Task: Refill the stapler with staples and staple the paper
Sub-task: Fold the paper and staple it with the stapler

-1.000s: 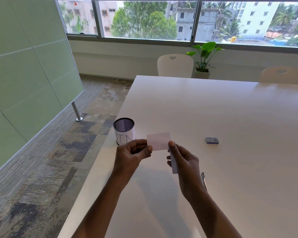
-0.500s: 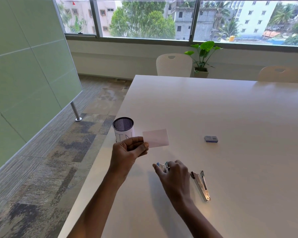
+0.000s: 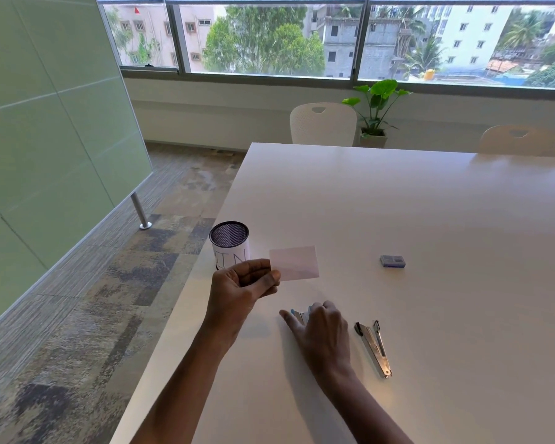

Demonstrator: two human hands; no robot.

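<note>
holding the paper (image 3: pixel 293 263) up at 11 o'clock for stapling, my left grip (image 3: pixel 241 288) pinches its edge; my right grip (image 3: pixel 321 331) curls over the stapler (image 3: pixel 300 315).

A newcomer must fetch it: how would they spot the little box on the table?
Start at the white table. From the mesh cup at its left edge, look right, farther out than the right hand. The small box lies alone: flat, grey-blue, the only dark rectangle.
</note>
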